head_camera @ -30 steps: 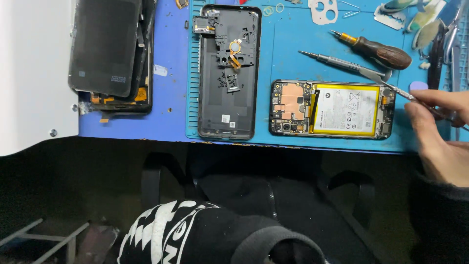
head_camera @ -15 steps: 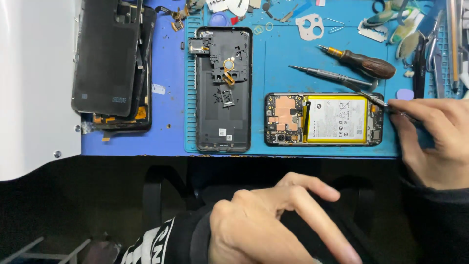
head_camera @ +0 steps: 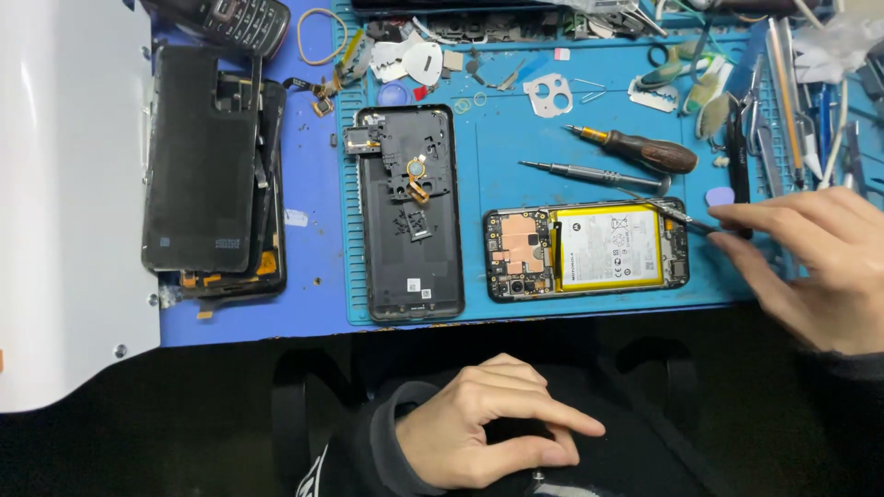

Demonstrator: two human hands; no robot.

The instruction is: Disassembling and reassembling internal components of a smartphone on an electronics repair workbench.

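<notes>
A: Hand poses first. We see the right hand (head_camera: 815, 267) coming in from the right edge, fingers bunched narrow and pinched on a thin metal tweezer-like tool (head_camera: 677, 215). Palm faces down, wrist cut off by the frame.

B: Agreed. Tool tip sits at the upper right corner of the opened black phone with the yellow-edged white battery (head_camera: 587, 250), which lies flat on the blue silicone work mat (head_camera: 516, 175). We cannot tell if the tip touches the board or just hovers.

A: The left hand (head_camera: 488, 428) is below the opened phone, off the mat, resting on dark cloth in a loose curl, index finger stretched out to the right. It holds nothing we can see; its thumb side is partly tucked under.

B: Left of the opened phone lies the black plastic back cover with the orange flex cable (head_camera: 408, 212), inner side up. Further left, a stack of dark phone panels (head_camera: 210, 175).

A: Above the opened phone: a brown-handled screwdriver (head_camera: 640, 149) and a slim grey metal screwdriver (head_camera: 589, 175), lying near each other.

B: Hard to read: clutter of small tools along the top and right of the opened phone is cut by the frame. Tool handle is hidden inside the right fingers.
</notes>
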